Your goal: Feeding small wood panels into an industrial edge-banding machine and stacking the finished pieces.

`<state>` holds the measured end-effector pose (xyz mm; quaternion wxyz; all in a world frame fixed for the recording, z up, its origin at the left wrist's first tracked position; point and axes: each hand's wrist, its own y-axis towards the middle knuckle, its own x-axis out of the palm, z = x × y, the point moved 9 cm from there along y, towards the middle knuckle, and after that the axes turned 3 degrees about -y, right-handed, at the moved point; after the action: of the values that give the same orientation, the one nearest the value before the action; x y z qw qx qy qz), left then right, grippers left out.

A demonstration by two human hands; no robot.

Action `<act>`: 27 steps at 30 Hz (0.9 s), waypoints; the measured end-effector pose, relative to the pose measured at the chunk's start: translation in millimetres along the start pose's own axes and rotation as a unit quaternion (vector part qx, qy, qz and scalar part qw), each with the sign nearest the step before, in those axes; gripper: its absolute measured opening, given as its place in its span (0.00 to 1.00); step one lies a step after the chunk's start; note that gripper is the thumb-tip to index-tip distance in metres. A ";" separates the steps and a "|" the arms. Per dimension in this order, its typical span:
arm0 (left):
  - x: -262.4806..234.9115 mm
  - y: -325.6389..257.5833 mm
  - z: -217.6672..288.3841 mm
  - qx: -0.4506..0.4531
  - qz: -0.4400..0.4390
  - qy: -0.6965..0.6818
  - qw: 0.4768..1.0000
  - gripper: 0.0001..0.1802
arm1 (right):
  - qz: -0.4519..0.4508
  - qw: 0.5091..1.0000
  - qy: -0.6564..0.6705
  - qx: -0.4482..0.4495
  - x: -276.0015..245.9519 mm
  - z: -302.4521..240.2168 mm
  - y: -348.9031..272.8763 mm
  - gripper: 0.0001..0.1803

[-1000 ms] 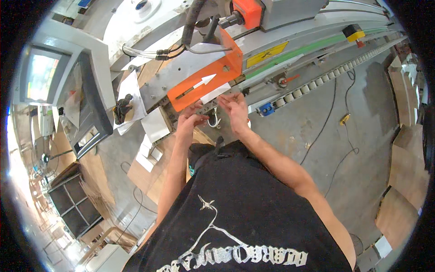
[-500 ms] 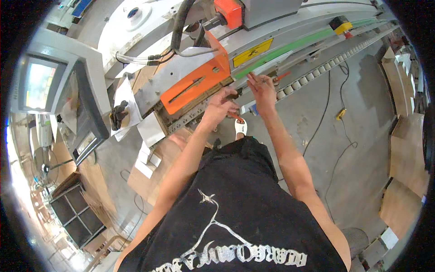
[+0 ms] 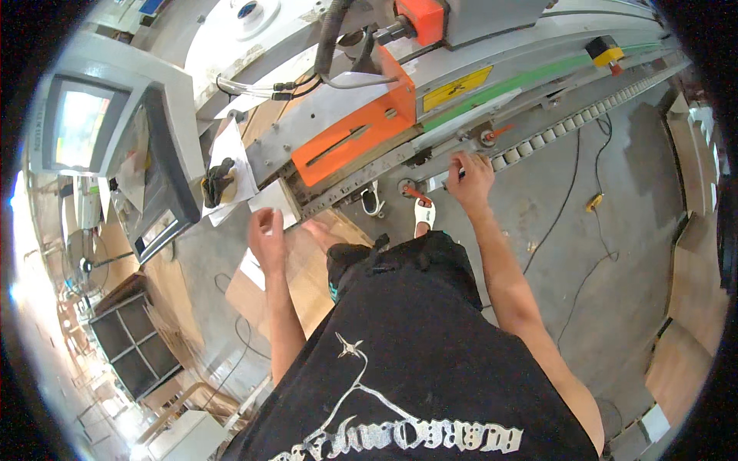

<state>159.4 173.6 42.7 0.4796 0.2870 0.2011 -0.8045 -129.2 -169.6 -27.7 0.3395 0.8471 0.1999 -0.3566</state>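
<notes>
My left hand [image 3: 267,240] hangs over a wooden board [image 3: 246,296], close to the white-topped end piece [image 3: 277,201] of the machine. Its fingers are loosely bent, with a gap beside the thumb, and I see nothing in them. My right hand [image 3: 473,183] is just in front of the machine's metal rail [image 3: 369,170], its fingers bent and the thumb apart; no held thing shows. Beyond it a red-handled clamp knob [image 3: 488,137] sits on the rail. A second red lever [image 3: 415,192] is lower, between my hands. An orange slotted guard [image 3: 354,146] stands behind the rail.
At the left is a control screen [image 3: 81,127] in a grey housing. Dark gloves [image 3: 219,183] lie on white paper beside it. A segmented cable chain [image 3: 569,123] runs off right. Cables [image 3: 576,192] trail over the floor. Boards [image 3: 692,269] stand along the right side.
My left hand has left the rail and moved left and nearer to me. My right hand has drawn back a little from the rail, its fingers more bent. The view has shifted slightly.
</notes>
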 end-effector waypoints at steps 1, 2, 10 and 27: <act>-11.3 0.7 -4.1 -0.004 0.042 0.105 0.994 0.22 | 0.041 0.999 -0.004 0.008 -5.7 0.7 -0.2 0.06; -19.9 0.8 -5.6 -0.007 0.081 0.208 0.975 0.29 | 0.038 0.999 -0.003 0.007 -5.0 0.3 -0.4 0.06; -2.4 3.5 -47.5 -0.112 0.039 0.204 0.972 0.50 | 0.028 1.000 -0.013 -0.005 -1.9 -6.7 1.5 0.05; 64.9 -21.1 43.7 -0.026 -0.049 0.218 0.974 0.45 | 0.013 0.999 -0.043 -0.022 4.0 -0.2 -4.1 0.07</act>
<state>104.6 114.5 34.2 0.3916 0.4326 0.3356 -0.7395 -128.9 -166.3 -32.3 0.3710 0.8259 0.1819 -0.3836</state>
